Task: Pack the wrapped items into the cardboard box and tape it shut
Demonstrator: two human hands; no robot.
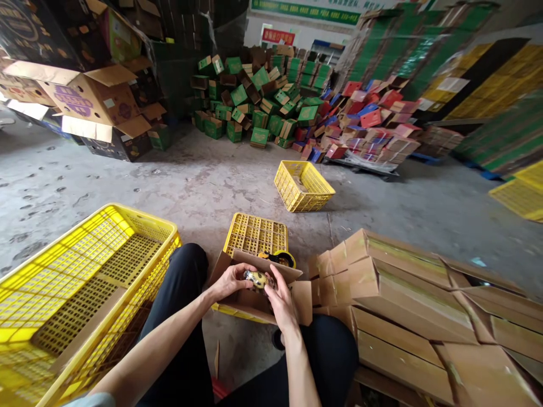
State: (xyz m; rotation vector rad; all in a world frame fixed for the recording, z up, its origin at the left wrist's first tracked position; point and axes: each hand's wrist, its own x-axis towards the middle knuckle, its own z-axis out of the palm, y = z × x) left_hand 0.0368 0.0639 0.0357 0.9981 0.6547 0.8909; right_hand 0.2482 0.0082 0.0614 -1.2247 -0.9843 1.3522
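Note:
Both hands hold a small glossy bundle with a yellow-and-black pattern; its exact kind I cannot make out. My left hand grips its left end between thumb and fingers. Around its right end closes my right hand. Directly beneath the hands is an open cardboard box with its flaps up; most of its inside is hidden. It rests on an upturned yellow crate between the knees. Just beyond the box lies a black tape dispenser with a yellow roll.
A large yellow crate stands at the left. Folded cardboard boxes are stacked at the right. Farther off sits a smaller yellow crate. Behind it are heaps of green boxes and red boxes.

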